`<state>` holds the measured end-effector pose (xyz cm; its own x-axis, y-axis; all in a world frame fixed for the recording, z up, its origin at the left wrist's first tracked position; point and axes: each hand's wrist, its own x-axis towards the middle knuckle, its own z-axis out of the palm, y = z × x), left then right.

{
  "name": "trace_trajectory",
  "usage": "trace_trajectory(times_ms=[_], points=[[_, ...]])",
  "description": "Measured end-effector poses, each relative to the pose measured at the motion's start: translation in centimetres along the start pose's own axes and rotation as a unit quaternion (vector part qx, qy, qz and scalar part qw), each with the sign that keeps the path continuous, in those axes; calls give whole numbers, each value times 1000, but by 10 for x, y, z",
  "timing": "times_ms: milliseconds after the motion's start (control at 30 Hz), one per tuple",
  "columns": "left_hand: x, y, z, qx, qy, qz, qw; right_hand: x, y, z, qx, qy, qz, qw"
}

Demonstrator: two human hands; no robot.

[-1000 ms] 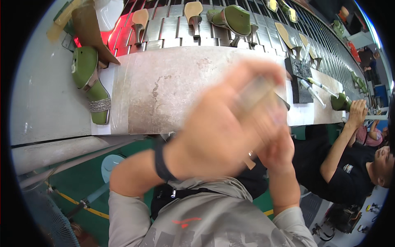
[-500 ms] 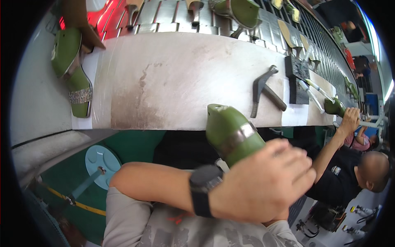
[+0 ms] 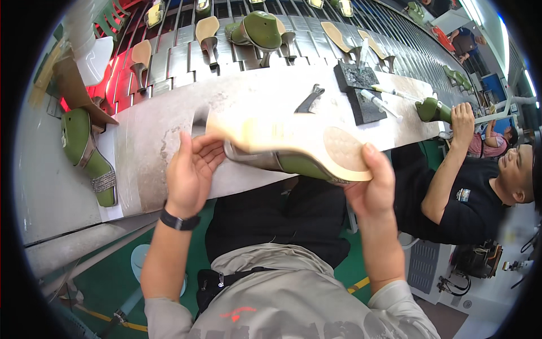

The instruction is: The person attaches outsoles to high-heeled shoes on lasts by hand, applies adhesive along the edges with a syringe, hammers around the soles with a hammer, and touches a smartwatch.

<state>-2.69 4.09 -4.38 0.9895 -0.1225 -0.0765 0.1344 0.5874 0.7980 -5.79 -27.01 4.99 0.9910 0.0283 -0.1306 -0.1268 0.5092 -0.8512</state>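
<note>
My right hand (image 3: 370, 186) grips the toe end of a beige shoe sole (image 3: 307, 138) together with a green shoe last (image 3: 305, 164) beneath it, thumb on top. A strap shows on the last's side. The sole is blurred, and its dark heel (image 3: 200, 120) points left. Beside that heel end, my left hand (image 3: 193, 178) is open, palm up, thumb apart; whether its fingertips touch the shoe I cannot tell. On the bench behind, a hammer (image 3: 310, 99) is partly hidden by the sole. A green last with a glittery strap (image 3: 90, 155) lies at the left end.
A dark block (image 3: 361, 93) stands on the bench (image 3: 152, 135), with slim white tools (image 3: 381, 104) beside it. Several heeled soles and a green last (image 3: 259, 31) lie on the slatted conveyor (image 3: 169, 51). At right, a co-worker (image 3: 468, 192) holds another green last (image 3: 433, 110).
The green last has been raised over the bench and now has a beige sole against it. My left hand has swung left to the heel end. The view has shifted.
</note>
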Motion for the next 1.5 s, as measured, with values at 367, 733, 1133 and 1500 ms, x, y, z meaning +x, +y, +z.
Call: trace_trajectory(times_ms=[367,733,1133,1500], points=[[89,37,39,321,-58,229,917,4,55,24,-433,-131,-154,878],[81,38,27,313,-126,218,916,49,1,112,-591,-212,-393,672],[84,36,26,352,-151,206,901,53,49,99,-560,-157,-472,663],[82,39,27,371,-142,218,892,56,57,102,-543,-137,-490,668]])
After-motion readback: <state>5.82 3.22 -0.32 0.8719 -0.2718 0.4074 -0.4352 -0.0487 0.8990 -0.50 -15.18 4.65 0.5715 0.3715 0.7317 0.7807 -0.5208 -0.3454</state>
